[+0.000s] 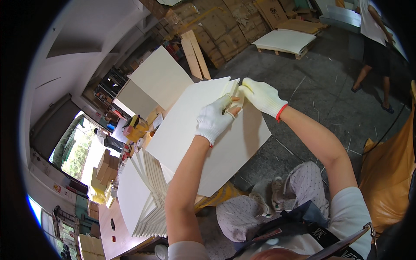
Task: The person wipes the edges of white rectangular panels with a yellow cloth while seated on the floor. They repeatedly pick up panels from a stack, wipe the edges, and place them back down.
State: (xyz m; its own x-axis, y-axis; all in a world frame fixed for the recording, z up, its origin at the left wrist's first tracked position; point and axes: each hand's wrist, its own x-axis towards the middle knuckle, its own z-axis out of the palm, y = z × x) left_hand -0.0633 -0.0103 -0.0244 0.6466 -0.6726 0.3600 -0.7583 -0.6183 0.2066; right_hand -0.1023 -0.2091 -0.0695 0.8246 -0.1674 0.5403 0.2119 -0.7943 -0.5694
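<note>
My left hand (pixel 214 115), in a white knit glove with bare thumb and fingertip ends, is closed around the near side of narrow white strips (pixel 231 89). At the strips' right edge is my right hand (pixel 262 97), in a white glove with a red cuff. Its fingers are curled, and what lies inside them is hidden. Beneath both hands lies a large flat white board (pixel 188 117), its right corner reaching past the table edge. A fanned stack of white folded boards (pixel 146 201) rests to the left.
A wooden table (pixel 112 214) bears a dark phone-like object (pixel 112 224) and a yellow-taped carton (pixel 136 128). An upright white panel (pixel 161 78) stands beyond. On the right are an orange cover (pixel 388 182) and a standing person (pixel 373 48). White sheets (pixel 284 40) lie on a pallet.
</note>
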